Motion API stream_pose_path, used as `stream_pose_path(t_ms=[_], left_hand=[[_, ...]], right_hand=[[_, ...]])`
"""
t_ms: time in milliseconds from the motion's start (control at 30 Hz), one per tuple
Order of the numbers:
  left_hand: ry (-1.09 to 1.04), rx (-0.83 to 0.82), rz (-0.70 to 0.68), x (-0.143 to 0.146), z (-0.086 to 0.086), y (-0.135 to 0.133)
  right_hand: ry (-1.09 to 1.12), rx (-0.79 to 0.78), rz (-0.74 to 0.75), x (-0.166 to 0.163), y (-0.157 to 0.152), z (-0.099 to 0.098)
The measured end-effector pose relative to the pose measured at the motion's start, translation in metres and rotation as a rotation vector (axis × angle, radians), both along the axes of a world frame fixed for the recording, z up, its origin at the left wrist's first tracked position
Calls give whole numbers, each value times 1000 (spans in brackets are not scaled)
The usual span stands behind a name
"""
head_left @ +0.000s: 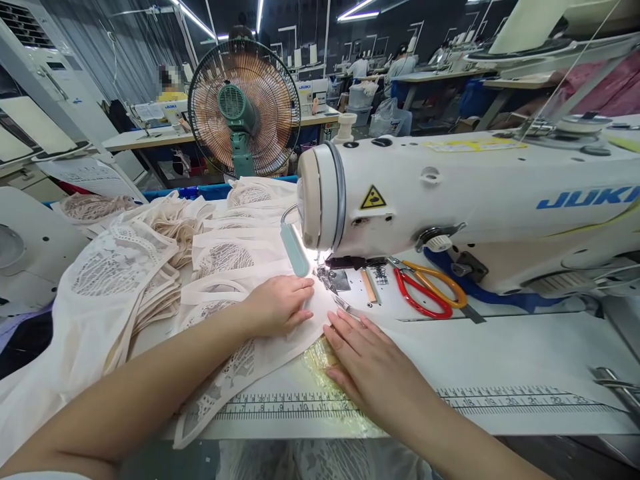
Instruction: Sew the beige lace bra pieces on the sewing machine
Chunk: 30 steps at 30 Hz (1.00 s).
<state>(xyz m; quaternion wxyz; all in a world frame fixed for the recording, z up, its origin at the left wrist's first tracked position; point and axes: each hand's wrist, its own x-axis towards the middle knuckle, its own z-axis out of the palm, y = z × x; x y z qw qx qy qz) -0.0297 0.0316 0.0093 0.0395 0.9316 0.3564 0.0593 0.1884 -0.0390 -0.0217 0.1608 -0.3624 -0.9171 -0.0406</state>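
lace-trimmed garment piece (287,345) lies at the left end of the juki sewing machine (390,200). left hand (277,303) rests unclenched on it, apparently keeping it flat. right hand (367,360) partly covers a pointed metal tool (343,303); whether it grips, i cannot tell.

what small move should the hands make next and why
Probably ease the pale fabric slightly towards the lit end of the sewing machine, fingertips kept clear: the left hand rests on the fabric close to that end, and the right hand is at its edge.
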Motion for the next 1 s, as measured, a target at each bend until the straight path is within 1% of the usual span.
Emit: stream_pose_path(t_ms=[167,300,433,567,633,733,800,867,933,1000], left_hand=[[-15,-7,-8,0,-1,1],[27,-7,11,1,2,2],[79,-9,39,0,6,12],[40,3,14,-1,11,21],[13,23,-17,2,13,16],[-18,53,-72,12,12,-6],[-18,79,-89,17,6,-25],[3,115,-78,18,-1,-37],[35,132,-74,13,-8,-39],[54,127,-106,7,-13,-32]], right_hand=[[0,-13,2,1,-1,-2],[-5,-6,2,1,2,-3],[-6,-4,-16,-3,7,-2],[-5,-45,-39,-6,10,1],[-4,-75,-49,-8,11,3],[5,-113,-46,-8,14,4],[16,-126,-43,-8,15,4],[22,-131,-45,-9,17,4],[15,-141,-51,-9,18,5],[-5,-158,-61,-10,18,6]])
